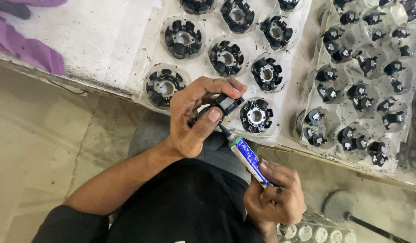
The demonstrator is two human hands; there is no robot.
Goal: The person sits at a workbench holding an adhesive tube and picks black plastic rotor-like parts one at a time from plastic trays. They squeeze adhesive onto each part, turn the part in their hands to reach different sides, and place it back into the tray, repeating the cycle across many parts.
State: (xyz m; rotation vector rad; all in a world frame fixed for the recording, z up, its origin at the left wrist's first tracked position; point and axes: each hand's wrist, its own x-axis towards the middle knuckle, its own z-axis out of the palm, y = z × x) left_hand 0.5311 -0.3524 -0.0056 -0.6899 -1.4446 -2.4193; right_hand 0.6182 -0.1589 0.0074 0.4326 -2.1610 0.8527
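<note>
My left hand [194,119] grips a black ring-shaped part with radial teeth [221,105] just off the near edge of the bench. My right hand [275,195] holds a small blue and white tube [248,159], tilted up to the left, its dark nozzle touching the underside of the held part. Right beside the held part lies a clear plastic tray [208,33] with several of the same black toothed rings, one per round pocket; the nearest ring [256,115] sits just right of my left fingers.
A second clear tray [352,108] on the right holds several small black clip-like pieces. Purple cloth [23,45] lies at the bench's far left. White bench top [95,36] ends above the concrete floor [41,148]. A tray of round silvery pieces [316,231] sits below my right hand.
</note>
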